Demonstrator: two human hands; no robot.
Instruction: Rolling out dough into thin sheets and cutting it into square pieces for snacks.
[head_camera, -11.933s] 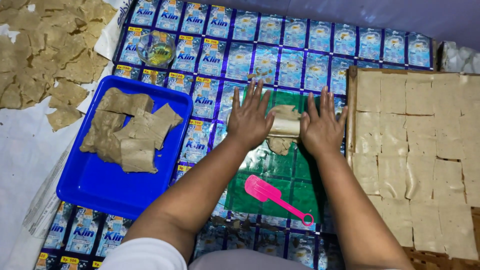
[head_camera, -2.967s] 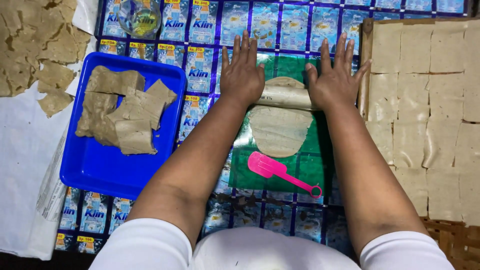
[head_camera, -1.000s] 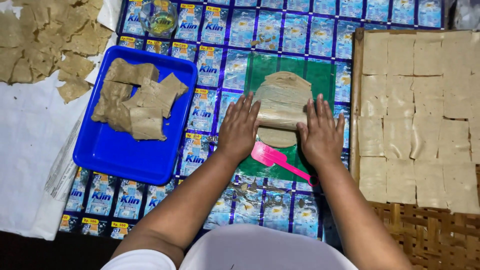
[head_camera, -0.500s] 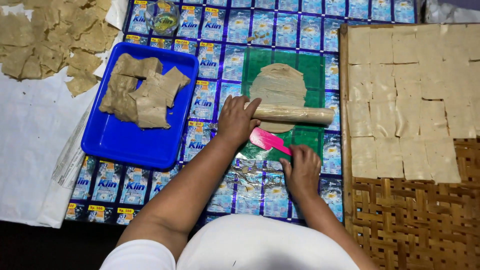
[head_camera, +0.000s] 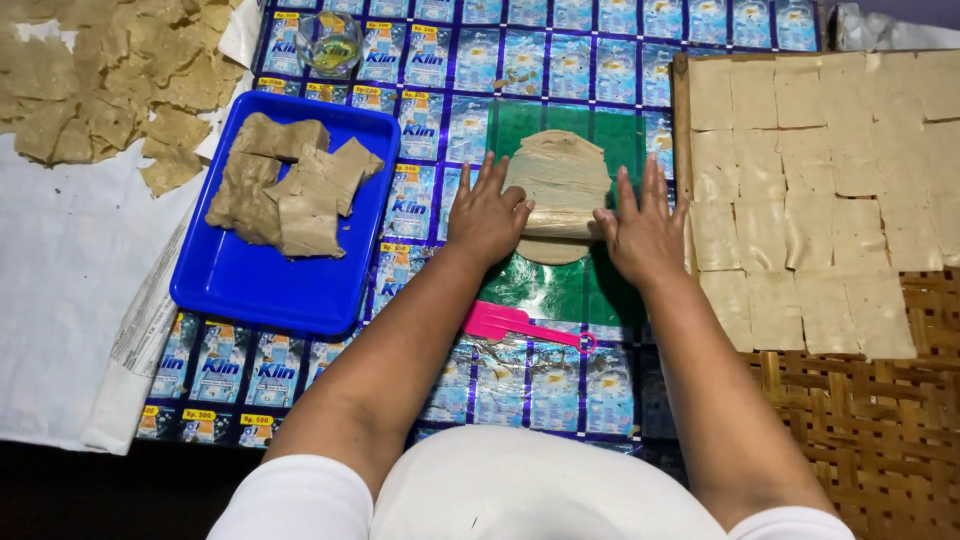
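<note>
My left hand (head_camera: 487, 212) and my right hand (head_camera: 642, 228) press flat on the two ends of a pale rolling pin (head_camera: 560, 222). The pin lies across a thin round sheet of beige dough (head_camera: 556, 172) on a green plastic sheet (head_camera: 560, 290). Fingers of both hands are spread, palms down. A pink plastic scraper (head_camera: 510, 323) lies on the green sheet just near my forearms.
A blue tray (head_camera: 250, 290) with dough chunks (head_camera: 290, 190) sits at the left. Dried thin pieces (head_camera: 100, 90) lie on white paper at far left. A small glass bowl (head_camera: 330, 42) stands at the back. Square dough sheets (head_camera: 830, 190) cover a woven mat (head_camera: 860, 430) at right.
Half a second ago my right hand was by the pink scraper; it is now back on the pin's right end. The pin has rolled over the lower part of the dough.
</note>
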